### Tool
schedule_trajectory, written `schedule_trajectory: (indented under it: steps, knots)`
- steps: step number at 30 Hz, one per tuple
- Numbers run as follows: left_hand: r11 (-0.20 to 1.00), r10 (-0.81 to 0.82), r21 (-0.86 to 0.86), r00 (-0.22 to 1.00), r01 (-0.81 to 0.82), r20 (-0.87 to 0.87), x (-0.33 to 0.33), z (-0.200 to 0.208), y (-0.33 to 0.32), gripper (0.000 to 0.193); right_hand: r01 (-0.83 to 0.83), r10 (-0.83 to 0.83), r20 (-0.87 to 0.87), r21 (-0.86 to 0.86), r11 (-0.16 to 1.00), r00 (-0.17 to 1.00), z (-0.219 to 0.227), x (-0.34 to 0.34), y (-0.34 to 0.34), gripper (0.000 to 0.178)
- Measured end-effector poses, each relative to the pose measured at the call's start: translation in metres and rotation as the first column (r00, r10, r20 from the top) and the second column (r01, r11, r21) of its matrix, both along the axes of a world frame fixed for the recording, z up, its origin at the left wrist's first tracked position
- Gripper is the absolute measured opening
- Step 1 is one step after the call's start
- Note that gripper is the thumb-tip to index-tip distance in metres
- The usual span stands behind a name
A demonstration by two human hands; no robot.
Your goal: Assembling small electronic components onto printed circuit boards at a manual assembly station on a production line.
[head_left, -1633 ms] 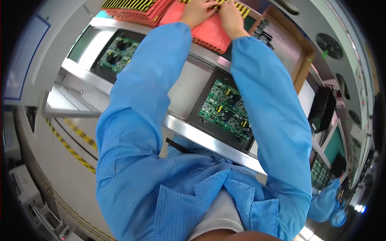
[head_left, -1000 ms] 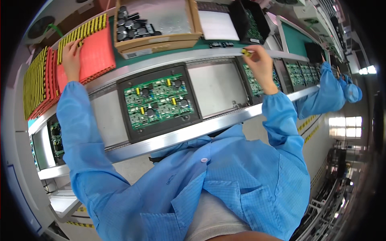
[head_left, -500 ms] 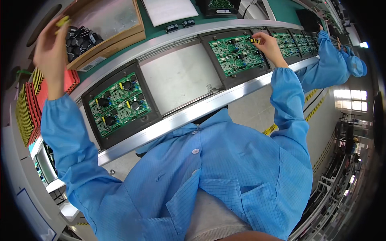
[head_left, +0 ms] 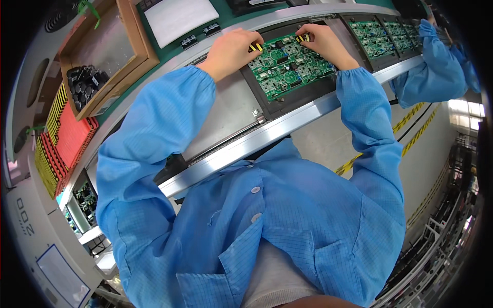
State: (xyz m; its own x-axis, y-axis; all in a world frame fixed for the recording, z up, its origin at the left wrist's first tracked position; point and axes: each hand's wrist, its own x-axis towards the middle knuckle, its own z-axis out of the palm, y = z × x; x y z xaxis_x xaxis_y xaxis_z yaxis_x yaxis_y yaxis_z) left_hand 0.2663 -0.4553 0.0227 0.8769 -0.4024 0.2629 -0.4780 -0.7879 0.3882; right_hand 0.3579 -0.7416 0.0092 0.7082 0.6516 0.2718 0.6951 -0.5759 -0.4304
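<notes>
A green circuit board panel (head_left: 290, 78) lies in a dark carrier frame (head_left: 314, 88) on the rail conveyor. At its far left corner my left hand (head_left: 232, 52) pinches a small yellow-and-black electronic component (head_left: 256, 46). My right hand (head_left: 327, 45) comes in from the right over the board's far edge, its fingers closed on another yellow-and-black component (head_left: 302, 38). Whether either component touches the board cannot be made out. Black parts and green traces show on the panel between my hands.
An open cardboard box (head_left: 146, 64) holding black cylindrical parts (head_left: 84, 84) stands at the far left, near stacked red trays (head_left: 74, 134). Two dark components (head_left: 188, 41) lie beside a white foam sheet (head_left: 179, 20). More boards (head_left: 367, 38) and a co-worker's blue sleeve (head_left: 423, 69) are to the right.
My left hand has swung right from above the box to the board, bringing a yellow component. My right hand has shifted left along the board's far edge. The view has shifted too.
</notes>
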Motion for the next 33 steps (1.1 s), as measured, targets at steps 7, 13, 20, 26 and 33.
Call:
schedule_trajectory:
  steps: [7, 13, 20, 26, 33]
  knots:
    - [0.992, -0.012, 0.124, 0.999, 0.017, -0.046, 0.002, -0.007, -0.017, 0.022, -0.017, 0.027, 0.121, -0.087, 0.996, 0.992, -0.013, 0.009, -0.008, 0.026]
    - [0.989, 0.035, 0.145, 0.996, -0.024, -0.076, 0.000, -0.002, -0.020, 0.021, 0.002, 0.006, 0.085, -0.098, 0.995, 0.996, 0.013, -0.003, 0.004, 0.021]
    - [0.979, 0.055, 0.199, 0.997, -0.044, -0.053, 0.001, 0.000, -0.026, 0.022, -0.166, 0.130, 0.174, 0.210, 0.963, 0.976, 0.015, -0.001, 0.002, 0.014]
    - [0.982, 0.098, 0.161, 0.995, -0.095, -0.012, -0.007, -0.001, -0.032, 0.023, -0.023, 0.024, 0.049, -0.027, 0.999, 0.999, 0.023, 0.001, 0.001, 0.013]
    - [0.999, -0.019, 0.049, 0.998, 0.016, 0.061, -0.002, -0.010, -0.022, 0.024, -0.412, 0.290, 0.324, 0.417, 0.810, 0.900, 0.019, 0.004, -0.002, 0.017]
